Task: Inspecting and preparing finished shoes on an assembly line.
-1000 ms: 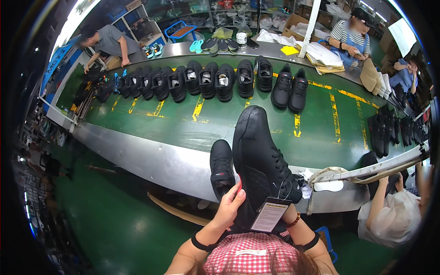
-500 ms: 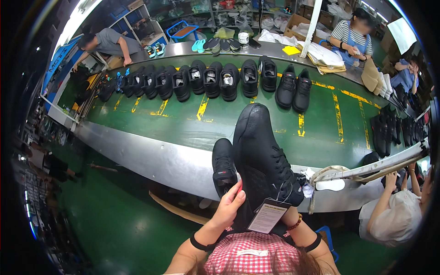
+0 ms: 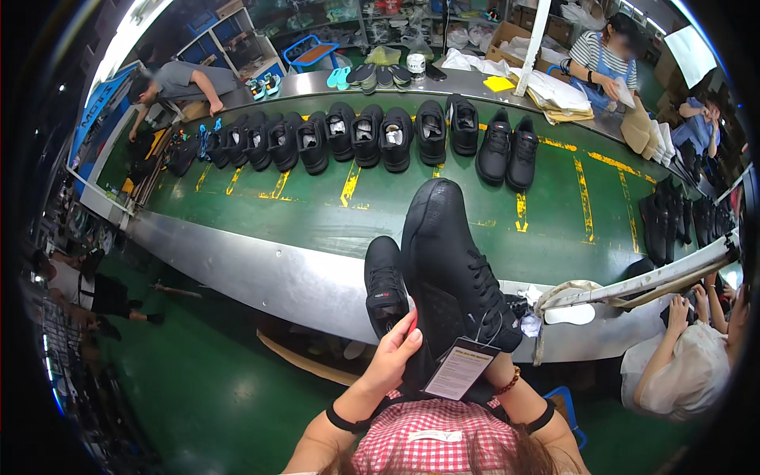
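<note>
A large black lace-up shoe [image 3: 443, 253] is raised toe-up before me. My right hand [image 3: 500, 370] is at its heel end, fingers hidden behind the shoe and a hanging tag. This black-and-white card tag [image 3: 459, 370] dangles by a loop from the shoe. Just left of it is a second black shoe [image 3: 385, 277], its tongue and opening toward me. My left hand [image 3: 396, 352] is closed, thumb and fingers pinching at this shoe's opening edge; a bit of red shows at the fingertips.
A row of black shoes [image 3: 366, 136] lines the green belt [image 3: 317, 207] beyond a metal ledge [image 3: 261, 269]. A white bar [image 3: 657, 277] crosses at right. Co-workers are at far left [image 3: 186, 81], far right [image 3: 606, 63] and near right [image 3: 673, 360]. Slippers [image 3: 339, 77] lie on the back ledge.
The raised shoe and its tag have shifted slightly left. The far-right co-worker now lifts a pale item. On the left floor, a walking person has moved into fuller view.
</note>
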Motion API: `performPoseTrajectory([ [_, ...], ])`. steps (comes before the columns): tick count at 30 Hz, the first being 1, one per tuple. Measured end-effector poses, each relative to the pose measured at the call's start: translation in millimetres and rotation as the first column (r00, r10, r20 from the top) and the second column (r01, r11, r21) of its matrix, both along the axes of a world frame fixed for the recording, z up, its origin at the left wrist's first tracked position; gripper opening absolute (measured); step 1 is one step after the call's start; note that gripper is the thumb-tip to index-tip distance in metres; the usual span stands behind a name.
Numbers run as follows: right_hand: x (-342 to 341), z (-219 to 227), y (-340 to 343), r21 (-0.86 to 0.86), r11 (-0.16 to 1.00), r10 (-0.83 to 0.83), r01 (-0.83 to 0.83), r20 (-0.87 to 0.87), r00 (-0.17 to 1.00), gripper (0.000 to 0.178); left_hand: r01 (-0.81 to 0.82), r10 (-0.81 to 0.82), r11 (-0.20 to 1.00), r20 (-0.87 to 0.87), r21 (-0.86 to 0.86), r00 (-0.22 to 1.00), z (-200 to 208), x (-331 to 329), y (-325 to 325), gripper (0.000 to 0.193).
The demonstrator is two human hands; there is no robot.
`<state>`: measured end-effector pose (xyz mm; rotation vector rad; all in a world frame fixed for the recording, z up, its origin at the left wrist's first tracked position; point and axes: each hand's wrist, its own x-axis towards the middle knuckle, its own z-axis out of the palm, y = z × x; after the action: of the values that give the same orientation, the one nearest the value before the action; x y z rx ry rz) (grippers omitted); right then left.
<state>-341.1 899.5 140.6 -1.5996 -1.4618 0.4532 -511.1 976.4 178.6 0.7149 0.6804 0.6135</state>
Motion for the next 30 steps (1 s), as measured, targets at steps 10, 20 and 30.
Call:
performPoseTrajectory([
  [10, -4.7, 8.4, -3.6, -0.131, 0.990, 0.020, -0.043, -0.177, 0.984, 0.028, 0.049, -0.051, 0.998, 0.050, 0.034, 0.997, -10.1, -6.7, -4.4, 0.052],
  [20, -11.8, 7.6, 13.3, -0.174, 0.984, -0.071, -0.049, -0.622, 0.780, 0.035, 0.069, -0.054, 0.997, 0.284, -0.041, 0.957, -6.1, -15.2, 4.8, 0.057],
  [30, -30.9, 26.2, 8.4, -0.194, 0.980, -0.149, 0.031, -0.632, 0.760, 0.043, -0.067, 0.078, 0.992, 0.101, -0.107, 0.992, -15.2, -2.2, 15.2, 0.039],
])
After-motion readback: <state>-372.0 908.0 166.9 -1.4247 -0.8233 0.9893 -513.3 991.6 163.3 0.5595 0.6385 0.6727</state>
